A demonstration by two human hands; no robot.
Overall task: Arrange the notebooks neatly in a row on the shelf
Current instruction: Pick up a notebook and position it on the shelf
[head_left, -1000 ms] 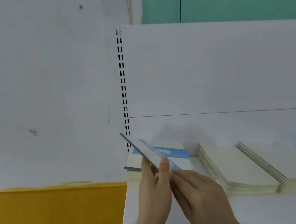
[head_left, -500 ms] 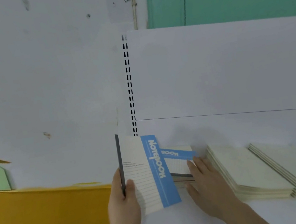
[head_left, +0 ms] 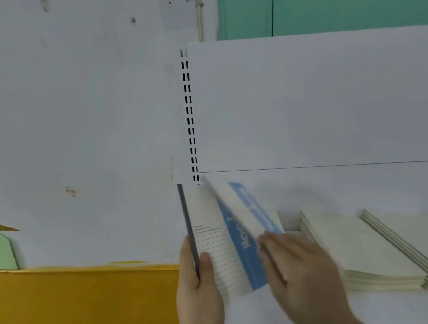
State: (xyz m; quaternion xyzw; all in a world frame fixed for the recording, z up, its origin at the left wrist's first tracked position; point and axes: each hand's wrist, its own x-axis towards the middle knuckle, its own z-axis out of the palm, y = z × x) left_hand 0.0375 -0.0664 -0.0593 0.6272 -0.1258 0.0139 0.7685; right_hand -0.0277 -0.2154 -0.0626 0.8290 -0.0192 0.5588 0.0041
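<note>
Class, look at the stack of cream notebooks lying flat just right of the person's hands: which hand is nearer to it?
Right. The right hand sits just left of the cream stack, almost beside its edge. The left hand is farther left, gripping an upright notebook by its dark spine.

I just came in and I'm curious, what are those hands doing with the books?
A person is sorting notebooks on a white shelf. The left hand grips one upright notebook by its dark spine. The right hand is bringing a second notebook up beside it; that one is blurred. To the right, two stacks of notebooks lie slanted on the shelf, not yet stood in a row.
</note>
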